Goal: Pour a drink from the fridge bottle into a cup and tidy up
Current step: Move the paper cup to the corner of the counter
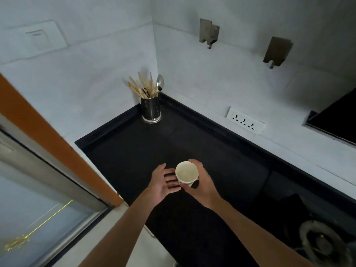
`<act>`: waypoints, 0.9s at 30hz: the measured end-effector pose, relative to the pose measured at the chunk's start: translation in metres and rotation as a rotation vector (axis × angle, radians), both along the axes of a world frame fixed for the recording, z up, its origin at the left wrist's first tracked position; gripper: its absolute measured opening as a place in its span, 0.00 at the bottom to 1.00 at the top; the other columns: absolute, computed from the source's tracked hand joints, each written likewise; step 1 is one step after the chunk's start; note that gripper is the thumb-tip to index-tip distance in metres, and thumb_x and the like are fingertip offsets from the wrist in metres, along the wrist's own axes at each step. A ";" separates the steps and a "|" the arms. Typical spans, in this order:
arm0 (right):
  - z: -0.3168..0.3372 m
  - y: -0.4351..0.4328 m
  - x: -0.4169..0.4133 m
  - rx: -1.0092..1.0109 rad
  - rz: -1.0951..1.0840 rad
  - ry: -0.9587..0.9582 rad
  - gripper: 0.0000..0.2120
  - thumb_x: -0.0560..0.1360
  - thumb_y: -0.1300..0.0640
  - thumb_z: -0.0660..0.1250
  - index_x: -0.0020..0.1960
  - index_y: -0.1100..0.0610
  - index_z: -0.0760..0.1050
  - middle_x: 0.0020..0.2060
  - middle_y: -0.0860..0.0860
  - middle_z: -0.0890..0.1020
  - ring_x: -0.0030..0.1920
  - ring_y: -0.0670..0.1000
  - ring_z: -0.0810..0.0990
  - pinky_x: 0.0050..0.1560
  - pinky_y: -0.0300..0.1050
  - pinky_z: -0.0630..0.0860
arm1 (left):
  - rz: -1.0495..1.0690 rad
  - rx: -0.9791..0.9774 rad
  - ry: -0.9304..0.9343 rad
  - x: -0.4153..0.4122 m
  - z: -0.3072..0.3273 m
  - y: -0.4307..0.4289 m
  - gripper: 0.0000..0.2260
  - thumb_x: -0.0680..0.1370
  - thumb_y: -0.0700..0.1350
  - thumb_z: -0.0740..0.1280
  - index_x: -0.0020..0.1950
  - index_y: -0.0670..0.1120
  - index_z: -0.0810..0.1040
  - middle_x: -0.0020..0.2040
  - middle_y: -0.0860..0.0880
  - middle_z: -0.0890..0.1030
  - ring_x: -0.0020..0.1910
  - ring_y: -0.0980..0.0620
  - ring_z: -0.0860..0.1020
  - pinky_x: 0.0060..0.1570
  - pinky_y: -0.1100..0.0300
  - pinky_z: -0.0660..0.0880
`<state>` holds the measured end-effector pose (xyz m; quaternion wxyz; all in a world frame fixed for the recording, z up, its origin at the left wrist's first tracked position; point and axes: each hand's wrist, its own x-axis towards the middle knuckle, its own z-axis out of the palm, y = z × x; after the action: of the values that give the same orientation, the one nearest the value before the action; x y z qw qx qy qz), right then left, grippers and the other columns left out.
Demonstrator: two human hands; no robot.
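Right hand [200, 186] is wrapped round a small paper cup [186, 171], upright over the black countertop [134, 151]; can't tell if it's actually resting on it; left hand [163, 182] sits just beside the cup, fingers straight, gripping nothing; steel utensil holder [151, 110] stands in the far corner.

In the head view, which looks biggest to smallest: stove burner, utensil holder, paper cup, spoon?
1. The stove burner.
2. The utensil holder and paper cup, about alike; the cup is nearer the camera, so unranked.
3. The spoon, only partly showing.
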<state>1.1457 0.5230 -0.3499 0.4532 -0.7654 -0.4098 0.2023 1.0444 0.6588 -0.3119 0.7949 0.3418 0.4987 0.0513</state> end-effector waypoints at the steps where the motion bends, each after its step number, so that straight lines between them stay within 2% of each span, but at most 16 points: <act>1: -0.006 0.000 0.005 -0.010 -0.012 0.007 0.38 0.70 0.55 0.77 0.71 0.40 0.60 0.63 0.35 0.70 0.66 0.45 0.71 0.63 0.49 0.75 | -0.006 0.000 0.011 0.006 -0.004 0.002 0.24 0.84 0.54 0.54 0.67 0.36 0.72 0.60 0.34 0.78 0.56 0.35 0.78 0.58 0.39 0.73; 4: -0.020 0.003 0.018 -0.037 -0.050 0.012 0.38 0.70 0.55 0.77 0.72 0.43 0.60 0.65 0.38 0.70 0.66 0.45 0.70 0.64 0.49 0.74 | -0.010 -0.010 0.037 0.019 -0.015 0.006 0.24 0.84 0.54 0.54 0.68 0.36 0.73 0.59 0.34 0.79 0.53 0.35 0.79 0.60 0.38 0.74; 7: -0.031 0.007 0.028 -0.078 -0.104 0.041 0.38 0.70 0.56 0.77 0.72 0.43 0.60 0.65 0.41 0.71 0.66 0.45 0.70 0.64 0.47 0.73 | -0.031 -0.019 0.060 0.029 -0.027 0.011 0.25 0.84 0.55 0.54 0.68 0.36 0.73 0.59 0.33 0.79 0.56 0.34 0.79 0.62 0.37 0.73; 10: -0.041 0.010 0.035 -0.099 -0.136 0.049 0.37 0.70 0.57 0.77 0.71 0.42 0.61 0.63 0.36 0.70 0.66 0.45 0.70 0.62 0.43 0.71 | -0.049 -0.027 0.071 0.039 -0.038 0.015 0.24 0.84 0.55 0.54 0.68 0.36 0.73 0.59 0.32 0.80 0.56 0.33 0.80 0.62 0.37 0.73; 12: -0.047 0.011 0.038 -0.098 -0.152 0.050 0.36 0.70 0.58 0.77 0.70 0.43 0.61 0.61 0.34 0.69 0.66 0.45 0.70 0.62 0.43 0.72 | -0.061 -0.033 0.072 0.045 -0.042 0.017 0.24 0.84 0.55 0.54 0.67 0.37 0.73 0.58 0.33 0.80 0.56 0.34 0.80 0.61 0.38 0.74; 17: -0.057 0.017 0.043 -0.119 -0.167 0.073 0.38 0.70 0.59 0.77 0.72 0.46 0.60 0.64 0.42 0.71 0.66 0.46 0.70 0.63 0.44 0.72 | -0.063 -0.043 0.081 0.054 -0.052 0.021 0.24 0.84 0.55 0.54 0.67 0.38 0.73 0.58 0.34 0.79 0.55 0.35 0.79 0.60 0.39 0.74; 20: -0.062 0.018 0.043 -0.123 -0.171 0.085 0.37 0.70 0.59 0.77 0.72 0.47 0.60 0.64 0.40 0.70 0.66 0.45 0.70 0.62 0.39 0.70 | -0.069 -0.057 0.074 0.056 -0.057 0.023 0.24 0.84 0.55 0.54 0.67 0.38 0.73 0.58 0.34 0.79 0.54 0.35 0.80 0.59 0.40 0.75; 23: -0.064 0.018 0.044 -0.122 -0.174 0.103 0.38 0.70 0.60 0.77 0.72 0.48 0.59 0.65 0.42 0.69 0.67 0.45 0.69 0.62 0.34 0.67 | -0.070 -0.065 0.066 0.057 -0.060 0.023 0.24 0.84 0.55 0.55 0.68 0.37 0.73 0.60 0.33 0.79 0.55 0.35 0.80 0.61 0.39 0.74; 27: -0.064 0.019 0.044 -0.114 -0.163 0.090 0.38 0.70 0.60 0.76 0.73 0.51 0.60 0.67 0.47 0.70 0.68 0.47 0.69 0.66 0.42 0.70 | -0.071 -0.060 0.072 0.058 -0.060 0.023 0.24 0.84 0.54 0.55 0.68 0.37 0.73 0.60 0.33 0.79 0.56 0.35 0.80 0.63 0.39 0.74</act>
<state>1.1897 0.5418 -0.4139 0.4417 -0.8109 -0.3133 0.2217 1.1021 0.6816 -0.3723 0.7877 0.3368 0.5159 -0.0044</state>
